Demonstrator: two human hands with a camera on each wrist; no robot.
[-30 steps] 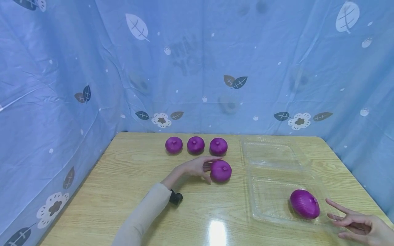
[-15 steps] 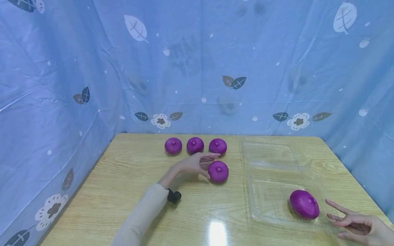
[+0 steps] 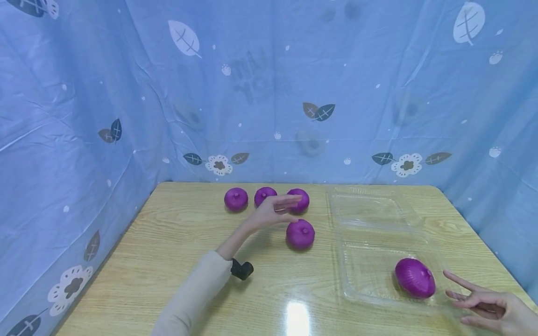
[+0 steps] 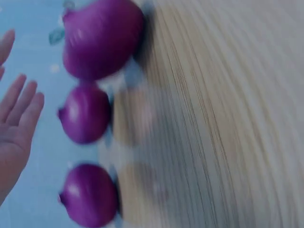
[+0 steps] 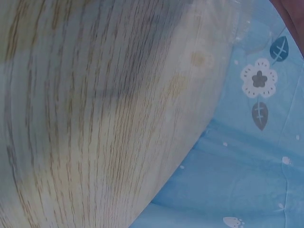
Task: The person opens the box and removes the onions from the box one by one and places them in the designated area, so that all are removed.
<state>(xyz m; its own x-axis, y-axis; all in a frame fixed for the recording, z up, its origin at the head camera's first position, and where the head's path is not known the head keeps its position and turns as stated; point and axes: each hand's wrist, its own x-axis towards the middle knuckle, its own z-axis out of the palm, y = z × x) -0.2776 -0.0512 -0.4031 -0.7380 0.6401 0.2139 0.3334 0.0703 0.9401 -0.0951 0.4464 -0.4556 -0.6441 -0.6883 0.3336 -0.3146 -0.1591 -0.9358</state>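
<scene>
My left hand (image 3: 273, 211) hovers with fingers extended over the back row, holding nothing. It overlaps the middle red onion (image 3: 264, 192) and the right red onion (image 3: 303, 205) of that row in the head view. Just below its thumb, a front red onion (image 3: 300, 234) sits alone on the table. In the left wrist view the open palm (image 4: 12, 142) is beside several onions, one of them a large near onion (image 4: 104, 40). My right hand (image 3: 489, 303) is at the right, fingers loosely spread, near a red onion (image 3: 415, 278) lying tilted in the clear plastic container (image 3: 365, 261).
The container's lid (image 3: 367, 210) lies folded back behind its base. A left red onion (image 3: 236, 199) ends the back row. The wooden table (image 3: 168, 261) is enclosed by a blue patterned curtain (image 3: 252, 93). A black wrist camera (image 3: 242, 269) hangs under the left wrist.
My left hand has come away from the front onion, rising and moving toward the back row. The front onion shifted slightly left, then back right. My right hand has stayed in place.
</scene>
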